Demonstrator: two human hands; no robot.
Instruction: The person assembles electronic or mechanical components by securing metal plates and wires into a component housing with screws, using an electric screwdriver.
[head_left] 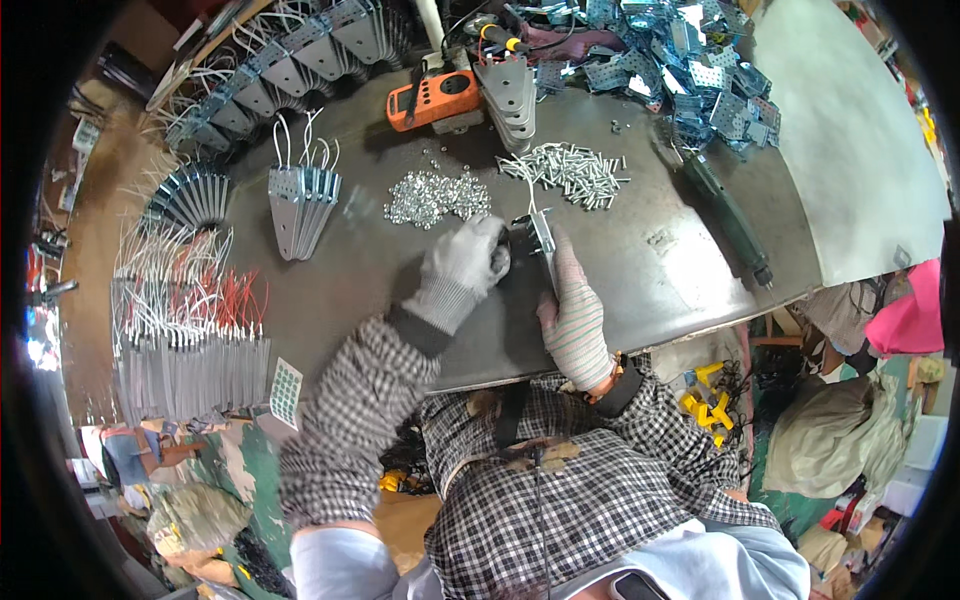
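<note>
In my gloved right hand is a grey metal bracket assembly with a white wire, held on edge above the table. My gloved left hand is just left of the bracket, its fingers curled closed. Whatever the left fingertips may pinch is hidden. A pile of small silver nuts lies just beyond the left hand. Farther back, beyond the bracket, silver screws are heaped.
A dark green electric screwdriver lies at right. Behind are an orange multimeter, stacked grey plates and bluish metal brackets. Assembled wired pieces and grey strips with wires sit at left.
</note>
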